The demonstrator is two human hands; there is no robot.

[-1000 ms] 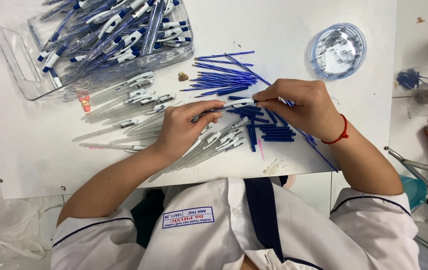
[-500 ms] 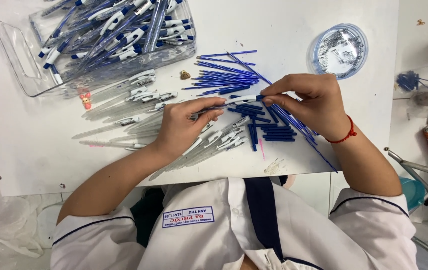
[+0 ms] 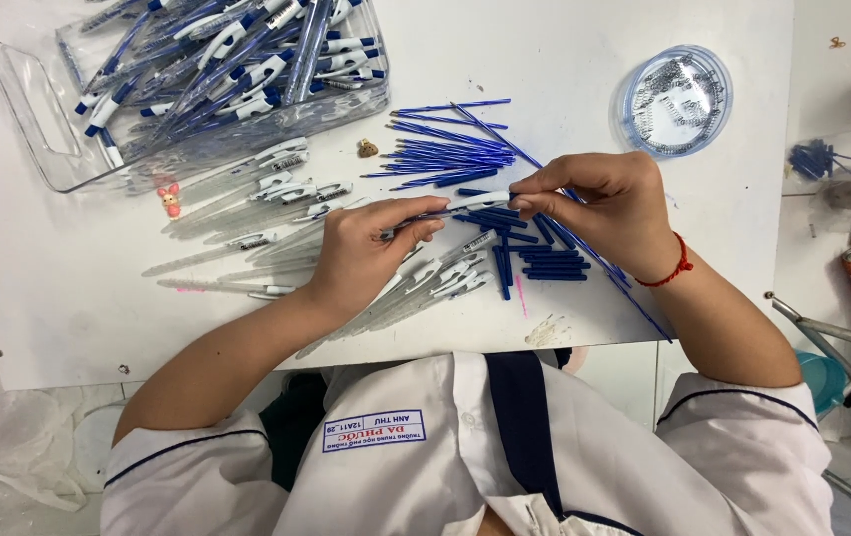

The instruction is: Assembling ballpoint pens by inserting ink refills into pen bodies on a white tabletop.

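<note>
Holding one clear pen barrel [image 3: 465,203] between both hands, left hand [image 3: 371,253] and right hand [image 3: 609,203] each pinching an end. Loose blue refills [image 3: 445,154] lie just behind it on the white surface [image 3: 565,60], clear bin [image 3: 48,149] farther back.

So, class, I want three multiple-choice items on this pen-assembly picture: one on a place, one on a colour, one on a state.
1. Where does the clear plastic bin of finished pens stand on the white table?
A. at the far left
B. at the near right
C. in the middle

2. What colour are the loose refills piled beyond the hands?
A. red
B. blue
C. green

3. What are the left hand and right hand doing?
A. resting flat and empty
B. together holding one pen between them
C. lifting the round lidded tub

Answers:
1 A: the bin fills the table's top-left corner.
2 B: the thin rods are all blue.
3 B: the fingertips of both hands pinch the same pen, one at each end.
</note>
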